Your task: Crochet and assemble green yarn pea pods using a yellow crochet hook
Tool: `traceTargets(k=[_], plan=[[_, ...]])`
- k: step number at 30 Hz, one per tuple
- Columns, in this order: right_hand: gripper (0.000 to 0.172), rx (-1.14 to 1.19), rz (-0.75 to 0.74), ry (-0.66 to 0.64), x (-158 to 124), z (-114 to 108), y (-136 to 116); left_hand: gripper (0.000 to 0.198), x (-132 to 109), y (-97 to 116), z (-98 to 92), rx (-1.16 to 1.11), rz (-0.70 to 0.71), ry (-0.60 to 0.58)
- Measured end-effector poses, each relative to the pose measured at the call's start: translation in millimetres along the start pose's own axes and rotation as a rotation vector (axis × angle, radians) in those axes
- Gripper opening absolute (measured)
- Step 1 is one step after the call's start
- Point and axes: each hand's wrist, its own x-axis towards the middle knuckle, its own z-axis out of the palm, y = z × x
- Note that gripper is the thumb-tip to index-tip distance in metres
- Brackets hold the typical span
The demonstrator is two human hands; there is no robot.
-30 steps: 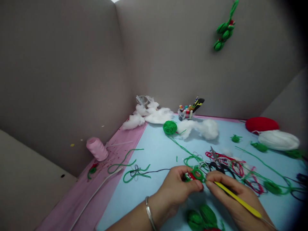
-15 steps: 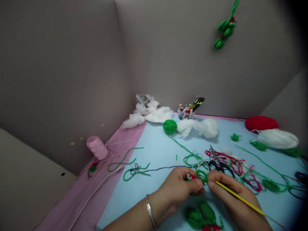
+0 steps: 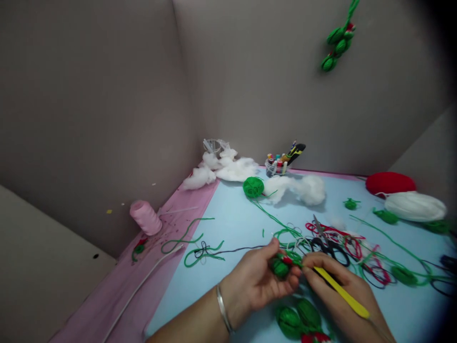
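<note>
My left hand (image 3: 252, 281), palm turned partly up, cradles a small green and red crocheted piece (image 3: 281, 268) in its curled fingers. Close against it on the right, my right hand (image 3: 348, 297) grips a crochet hook by its yellow handle (image 3: 344, 294). The hook's tip is hidden by the fingers. Just below the hands lies a larger green crocheted piece (image 3: 298, 318) with red and white at its lower end. Green yarn (image 3: 269, 216) runs from behind the hands to a green yarn ball (image 3: 253, 187).
Black-handled scissors (image 3: 330, 247) lie among tangled red and green yarn right of the hands. White stuffing (image 3: 237, 169) and a clear cup of thread spools (image 3: 276, 167) are at the back. A pink thread cone (image 3: 145, 218) stands left; red yarn (image 3: 390, 183) and white yarn (image 3: 416, 206) rest right.
My left hand has opened its pinch and rolled palm up, so the green piece's rounded body now shows. The green loop has tipped down. The hook's yellow handle has turned to show its broad side.
</note>
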Motion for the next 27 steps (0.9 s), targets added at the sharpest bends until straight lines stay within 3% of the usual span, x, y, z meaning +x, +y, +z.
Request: traceTargets(k=[2,5,7,9,11,15,18,22,27], plan=[[0.019,0.121,0.102,0.023,-0.9,2.5,-0.5,0.034,-1.3,2.0,2.0,-0.157,-0.017,-0.025],[0.024,0.289,0.188,0.115,-1.4,6.4,-2.5,0.021,-2.6,-4.3,5.4,-0.222,0.118,-0.077],[0.025,0.356,0.210,0.181,-0.7,9.2,-2.6,0.040,-0.2,-13.9,6.7,-0.164,0.270,-0.066],[0.026,0.377,0.216,0.229,0.3,11.5,-1.8,0.050,4.0,-23.3,7.3,-0.075,0.351,0.018],[0.023,0.308,0.147,0.245,1.2,12.6,-0.8,0.040,7.6,-28.4,7.9,-0.017,0.348,0.091],[0.010,-0.023,-0.182,0.151,1.1,9.9,-0.5,0.021,6.7,-25.2,9.8,0.023,0.284,0.157],[0.009,-0.183,-0.315,0.143,0.6,7.5,-0.2,0.032,3.8,-22.8,9.5,-0.001,0.283,0.153],[0.010,-0.201,-0.287,0.177,2.0,9.0,-0.8,0.059,5.0,-25.9,6.7,-0.030,0.370,0.166],[0.008,-0.277,-0.428,0.190,2.7,9.6,-4.0,0.059,4.4,-24.1,6.5,0.028,0.385,0.221]])
